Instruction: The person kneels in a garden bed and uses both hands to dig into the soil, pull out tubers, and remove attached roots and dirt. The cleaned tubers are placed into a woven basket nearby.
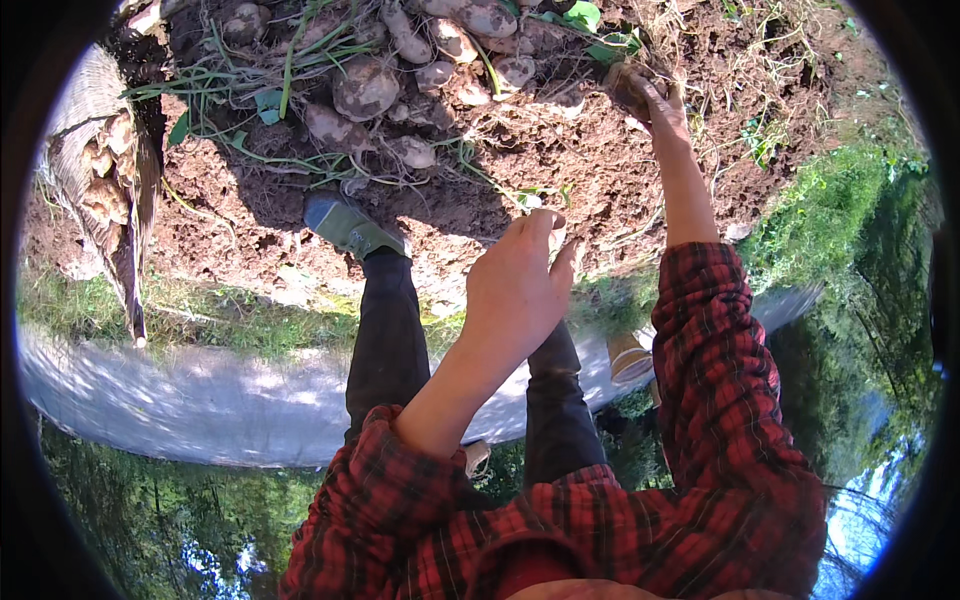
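My right hand reaches out over the dug soil at the upper right. Its fingers are around a dark brown, soil-covered lump, which looks like a tuber. Nearer to me, my left hand hangs above the soil's near edge, thumb and fingers apart and loosely bent, with nothing visible in it. Ahead lies a heap of dirty tubers, among them a large round one and a long one. Green stems and thin roots are tangled through them.
A fibrous brown container, perhaps a basket, holds pale brown pieces at the left. My shoe stands on reddish soil beside the heap. Behind run a grass strip and grey pavement, with a brown bucket-like container.
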A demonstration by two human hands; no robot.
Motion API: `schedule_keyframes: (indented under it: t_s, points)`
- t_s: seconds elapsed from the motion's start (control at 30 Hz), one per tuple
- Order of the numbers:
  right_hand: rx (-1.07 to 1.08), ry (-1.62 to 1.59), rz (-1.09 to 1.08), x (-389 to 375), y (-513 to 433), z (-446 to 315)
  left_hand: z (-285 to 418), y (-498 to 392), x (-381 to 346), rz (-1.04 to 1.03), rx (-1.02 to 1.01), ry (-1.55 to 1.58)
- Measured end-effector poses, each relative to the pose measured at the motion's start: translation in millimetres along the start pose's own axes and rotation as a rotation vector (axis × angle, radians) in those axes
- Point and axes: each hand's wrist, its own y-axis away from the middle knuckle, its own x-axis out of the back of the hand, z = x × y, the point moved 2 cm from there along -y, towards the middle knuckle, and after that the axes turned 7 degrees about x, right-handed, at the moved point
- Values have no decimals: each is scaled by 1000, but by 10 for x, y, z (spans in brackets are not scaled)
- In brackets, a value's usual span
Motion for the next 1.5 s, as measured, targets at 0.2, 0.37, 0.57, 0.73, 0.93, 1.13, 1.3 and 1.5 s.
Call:
schedule_keyframes:
  t_s: [0.2,0.37,0.57,0.73,0.93,1.13,1.3,1.5]
  points:
    - [23,-391,-314,-180,1557,-554,-79,-197,230,243,22,401]
    - [177,-455,-367,-420,1940,-834,-25,-210,23,-36,134,757]
    - [42,-446,-284,-227,1748,-1033,133,-206,221,-395,338,1475]
    - [219,-376,-683,-281,1969,-1274,69,-225,254,-330,433,1367]
    - [-184,-777,-524,-246,1970,-1078,23,-255,287,-422,296,1230]
    - [-6,-409,-433,-163,1835,-901,84,-264,272,-141,28,597]
    - [-148,-412,-568,-159,1897,-929,216,-193,282,118,-55,0]
    - [-319,-708,-22,-451,1841,-881,240,-184,174,59,-150,9]
